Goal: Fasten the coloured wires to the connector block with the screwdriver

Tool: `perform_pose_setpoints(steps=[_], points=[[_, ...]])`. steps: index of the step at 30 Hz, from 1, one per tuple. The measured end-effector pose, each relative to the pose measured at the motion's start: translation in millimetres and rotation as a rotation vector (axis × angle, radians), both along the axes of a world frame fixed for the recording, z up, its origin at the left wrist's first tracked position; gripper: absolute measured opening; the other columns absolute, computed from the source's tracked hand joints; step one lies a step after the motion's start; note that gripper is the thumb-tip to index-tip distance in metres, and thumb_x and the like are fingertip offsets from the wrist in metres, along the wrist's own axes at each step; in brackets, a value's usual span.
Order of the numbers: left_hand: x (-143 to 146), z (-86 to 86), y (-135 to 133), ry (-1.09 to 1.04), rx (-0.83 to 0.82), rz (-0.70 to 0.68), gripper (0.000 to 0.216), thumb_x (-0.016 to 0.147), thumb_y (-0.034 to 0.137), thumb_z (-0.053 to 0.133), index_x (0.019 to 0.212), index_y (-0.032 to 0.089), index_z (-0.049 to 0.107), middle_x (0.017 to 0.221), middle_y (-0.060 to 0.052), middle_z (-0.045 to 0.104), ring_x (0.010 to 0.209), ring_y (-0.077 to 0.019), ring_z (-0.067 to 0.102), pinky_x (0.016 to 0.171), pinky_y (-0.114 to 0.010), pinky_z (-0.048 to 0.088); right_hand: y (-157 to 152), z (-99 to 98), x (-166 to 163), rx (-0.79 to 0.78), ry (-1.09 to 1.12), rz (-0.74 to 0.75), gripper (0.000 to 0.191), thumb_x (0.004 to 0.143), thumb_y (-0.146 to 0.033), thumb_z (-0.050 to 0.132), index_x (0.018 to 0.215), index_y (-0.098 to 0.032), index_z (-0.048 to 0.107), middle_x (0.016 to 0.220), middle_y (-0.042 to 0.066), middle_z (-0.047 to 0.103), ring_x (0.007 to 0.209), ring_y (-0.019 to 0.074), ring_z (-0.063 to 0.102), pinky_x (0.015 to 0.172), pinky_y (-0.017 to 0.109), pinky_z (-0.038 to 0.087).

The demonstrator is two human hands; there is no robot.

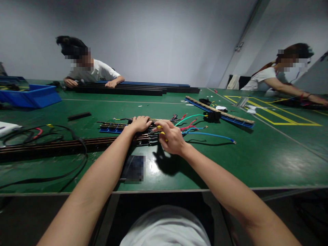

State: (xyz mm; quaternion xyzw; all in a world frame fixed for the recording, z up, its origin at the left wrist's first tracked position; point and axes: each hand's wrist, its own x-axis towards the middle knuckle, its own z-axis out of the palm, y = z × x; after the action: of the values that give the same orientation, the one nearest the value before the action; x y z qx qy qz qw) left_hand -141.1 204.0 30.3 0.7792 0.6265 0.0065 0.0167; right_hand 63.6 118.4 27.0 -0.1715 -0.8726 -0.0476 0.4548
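My left hand (pixel 139 124) lies flat with its fingers stretched over a long bar assembly (pixel 102 141) of copper-coloured strips in a dark rail. Just to its right, my right hand (pixel 172 136) is closed round a pair of yellow-handled pliers (pixel 159 127); their jaws are hidden. Both hands are at the end of the bars, where dark sleeved wire ends (pixel 153 136) come off. Beyond my right hand, red wires (pixel 188 128), a green wire (pixel 189 117) and a blue wire (pixel 212 133) fan out over the table. A blue-based strip (pixel 112 127) lies behind my left wrist.
The green table (pixel 256 160) bears another copper-and-blue bar (pixel 220 112), a black connector (pixel 212 117), a looped black cable (pixel 83 160), a dark flat object (pixel 134 167) and a blue bin (pixel 43 95). A person (pixel 96 70) handles black rails (pixel 123 89) opposite; another person (pixel 271 77) works at right.
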Motion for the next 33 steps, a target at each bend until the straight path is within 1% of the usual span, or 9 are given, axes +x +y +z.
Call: perform_pose_setpoints(steps=[2,9,15,18,21,25,28,30,33], points=[[0,0.4,-1,-0.003,0.006,-0.001,0.052,0.103,0.048,0.027,0.137,0.019,0.054,0.144,-0.015,0.057,0.133,-0.0328,0.050,0.109,-0.055,0.036,-1,2.6,5,-0.073,0.088,-0.015,0.053,0.080,-0.011,0.049,0.132,-0.022,0.043,0.104,0.008,0.073,0.116,0.0262,0.064,0.092,0.041,0.057],[0,-0.4,0,-0.002,0.003,-0.004,0.052,0.102,0.047,0.028,0.138,0.019,0.054,0.144,-0.015,0.057,0.132,-0.0330,0.051,0.109,-0.057,0.035,3,3.1,3,-0.434,0.587,0.041,0.037,0.091,-0.021,0.047,0.126,-0.026,0.040,0.115,0.008,0.068,0.103,0.0208,0.073,0.082,0.035,0.058],[0,1.2,0,0.002,-0.002,0.005,0.052,0.102,0.046,0.027,0.137,0.019,0.055,0.144,-0.015,0.057,0.132,-0.0329,0.051,0.109,-0.056,0.035,15,8.9,7,-0.635,0.658,-0.020,0.039,0.078,-0.018,0.050,0.116,-0.025,0.044,0.098,0.005,0.075,0.115,0.0223,0.066,0.092,0.040,0.055],[2,3.5,-2,0.009,-0.012,0.008,0.053,0.102,0.047,0.028,0.137,0.019,0.054,0.144,-0.016,0.057,0.131,-0.0333,0.051,0.109,-0.055,0.036,21,6.8,8,-0.751,0.655,0.014,0.043,0.075,-0.019,0.050,0.117,-0.026,0.043,0.101,0.004,0.075,0.106,0.0221,0.068,0.070,0.032,0.058],[3,5.2,-3,0.015,-0.023,0.010,0.053,0.102,0.048,0.027,0.137,0.018,0.054,0.144,-0.017,0.056,0.132,-0.0338,0.051,0.109,-0.055,0.036,24,1.7,7,-0.818,0.578,0.051,0.045,0.075,-0.018,0.048,0.119,-0.027,0.043,0.100,0.003,0.075,0.097,0.0214,0.070,0.053,0.025,0.053],[2,4.3,-2,0.010,-0.022,0.015,0.054,0.102,0.048,0.026,0.138,0.019,0.053,0.146,-0.017,0.055,0.133,-0.0335,0.049,0.109,-0.055,0.035,21,-5.6,7,-0.615,0.312,0.066,0.044,0.075,-0.007,0.045,0.116,-0.024,0.050,0.092,0.001,0.075,0.093,0.0190,0.071,0.077,0.033,0.059],[1,1.6,0,0.010,-0.019,0.016,0.053,0.103,0.047,0.026,0.139,0.020,0.053,0.146,-0.016,0.054,0.134,-0.0332,0.049,0.110,-0.055,0.034,18,-8.7,7,-0.324,0.020,0.098,0.050,0.074,-0.001,0.044,0.117,-0.023,0.056,0.101,0.006,0.073,0.114,0.0212,0.065,0.096,0.040,0.056],[0,0.1,1,0.016,-0.019,0.017,0.052,0.103,0.046,0.025,0.139,0.020,0.052,0.146,-0.016,0.054,0.134,-0.0327,0.049,0.110,-0.055,0.034,16,-9.2,7,-0.198,-0.163,0.103,0.052,0.074,0.000,0.044,0.118,-0.023,0.059,0.109,0.008,0.070,0.125,0.0216,0.058,0.095,0.038,0.057],[0,-0.6,1,0.017,-0.017,0.011,0.053,0.103,0.045,0.024,0.139,0.019,0.052,0.146,-0.016,0.054,0.134,-0.0330,0.048,0.110,-0.056,0.033,12,-7.5,7,-0.178,-0.253,0.075,0.056,0.075,0.001,0.043,0.122,-0.024,0.058,0.115,0.008,0.068,0.128,0.0209,0.056,0.091,0.035,0.059]])
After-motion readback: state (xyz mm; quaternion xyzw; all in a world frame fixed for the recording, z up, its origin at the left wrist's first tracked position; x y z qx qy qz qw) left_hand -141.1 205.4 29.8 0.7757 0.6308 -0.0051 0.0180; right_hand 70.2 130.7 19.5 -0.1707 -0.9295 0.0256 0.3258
